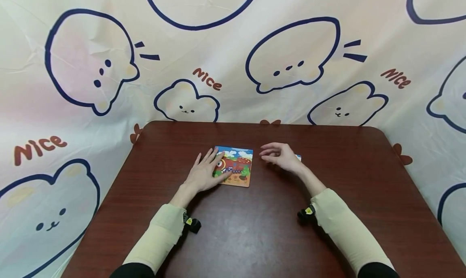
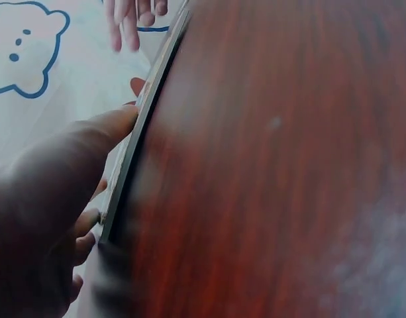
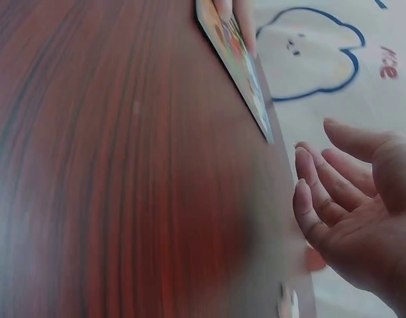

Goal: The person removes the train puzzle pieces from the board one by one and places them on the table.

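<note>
A thin square picture board (image 1: 238, 168) lies on the table, printed with a blue sky, white clouds, a red train-like shape and a green plant. My left hand (image 1: 205, 175) rests on its left part with fingers spread, covering some of the picture. In the left wrist view the thumb (image 2: 116, 126) lies along the board's near edge. To the right of the board, my right hand (image 1: 282, 156) hovers with fingers loosely bent and nothing between them. Behind the right wrist shows the corner of another flat blue-and-white piece (image 1: 299, 158), mostly hidden by the hand.
The dark brown wooden table (image 1: 240, 237) has rounded far corners. Behind and beside it hangs a pale cloth (image 1: 233, 67) with cartoon outlines and lettering. Small black wrist cameras (image 1: 194, 225) sit at both cuffs, over light green sleeves (image 1: 349, 229).
</note>
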